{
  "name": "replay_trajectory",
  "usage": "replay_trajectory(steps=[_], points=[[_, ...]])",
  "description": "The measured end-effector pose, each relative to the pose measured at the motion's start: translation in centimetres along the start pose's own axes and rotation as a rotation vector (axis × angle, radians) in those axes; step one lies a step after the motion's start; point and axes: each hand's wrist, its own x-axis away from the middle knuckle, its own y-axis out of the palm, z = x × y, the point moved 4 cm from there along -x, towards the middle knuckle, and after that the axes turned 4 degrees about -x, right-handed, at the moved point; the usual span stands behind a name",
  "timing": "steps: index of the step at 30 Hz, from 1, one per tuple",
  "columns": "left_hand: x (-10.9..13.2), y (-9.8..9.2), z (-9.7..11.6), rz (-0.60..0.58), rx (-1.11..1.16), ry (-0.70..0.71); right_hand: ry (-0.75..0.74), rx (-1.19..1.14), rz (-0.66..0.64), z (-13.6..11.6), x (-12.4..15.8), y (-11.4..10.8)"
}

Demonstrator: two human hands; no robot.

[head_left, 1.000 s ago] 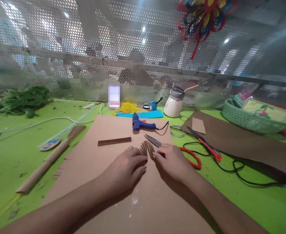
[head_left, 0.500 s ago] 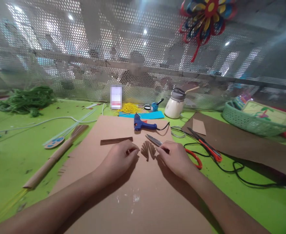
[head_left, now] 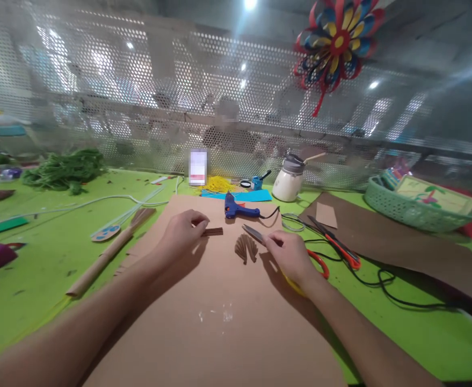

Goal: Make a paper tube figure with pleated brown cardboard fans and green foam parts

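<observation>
My left hand (head_left: 183, 230) is over a narrow brown pleated paper strip (head_left: 215, 231), fingers curled onto it and hiding its left part. My right hand (head_left: 290, 252) is closed over the middle of a pair of scissors (head_left: 254, 233). Their metal blades point up and left, and an orange handle loop shows beyond the hand. Between the hands, two small fan-shaped pleated paper pieces (head_left: 246, 248) lie side by side on a large sheet of brown paper (head_left: 219, 344). A blue glue gun (head_left: 240, 210) lies just behind them.
A second pair of scissors (head_left: 336, 244) and black cords lie at right, near dark brown paper (head_left: 364, 231) and a green basket (head_left: 421, 209). Behind stands a white jar (head_left: 287, 184). At left are a paper broom-like roll (head_left: 107, 255) and green strands (head_left: 64, 171).
My left hand has moved left and back from the fan pieces onto the pleated strip. My right hand has drawn slightly away from the fans, over the scissors. The view has tilted up slightly.
</observation>
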Motion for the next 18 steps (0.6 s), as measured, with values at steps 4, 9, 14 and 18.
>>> replay_trajectory(steps=[4,9,14,18], points=[[-0.1,0.4,-0.5,-0.009,-0.030,0.022,-0.010,-0.021,0.007,0.2,-0.2,0.2],[-1.4,-1.0,-1.4,0.036,-0.056,0.014,-0.029,-0.031,0.005,0.6,-0.3,0.8],[-2.5,-4.9,-2.4,0.039,-0.113,-0.041,-0.045,-0.042,0.006,0.5,-0.2,1.1],[-1.5,-8.1,-3.9,0.019,-0.201,-0.090,-0.070,-0.048,0.017,0.2,-0.3,0.8]])
